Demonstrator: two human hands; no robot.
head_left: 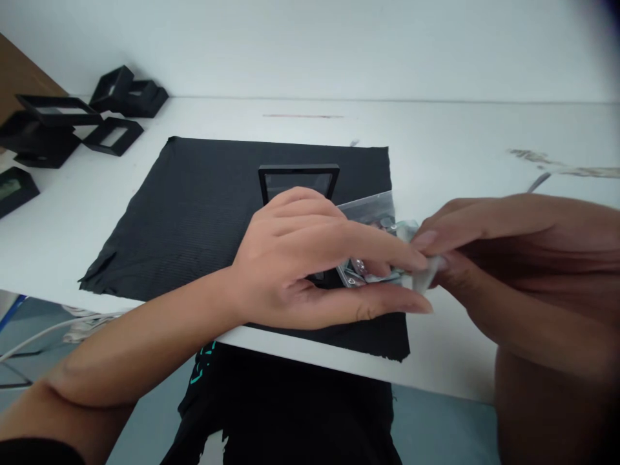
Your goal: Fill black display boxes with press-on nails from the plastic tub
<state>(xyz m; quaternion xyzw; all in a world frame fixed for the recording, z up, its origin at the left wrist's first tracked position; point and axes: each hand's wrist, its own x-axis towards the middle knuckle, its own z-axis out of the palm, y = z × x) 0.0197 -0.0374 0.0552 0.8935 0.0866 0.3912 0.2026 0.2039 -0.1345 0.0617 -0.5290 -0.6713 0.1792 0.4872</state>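
My right hand (508,252) is closed, its thumb and fingers pinching a small, thin, whitish piece (423,279), slightly blurred. From the other side, the thumb and forefinger of my left hand (310,258) close around the same piece. What exactly it is cannot be made out. Just behind the left fingers lies a clear plastic bag (371,205) with small shiny items in it, partly hidden by that hand. Beyond the left knuckles stands a black frame (299,169) with a glassy panel, its lower part covered by the hand.
A black cloth (194,206) is spread over the white table (450,148). At the far left several black box-like frames (113,135) are grouped, some stacked. A white cable (58,329) runs below the table's front edge. A white wall rises behind the table.
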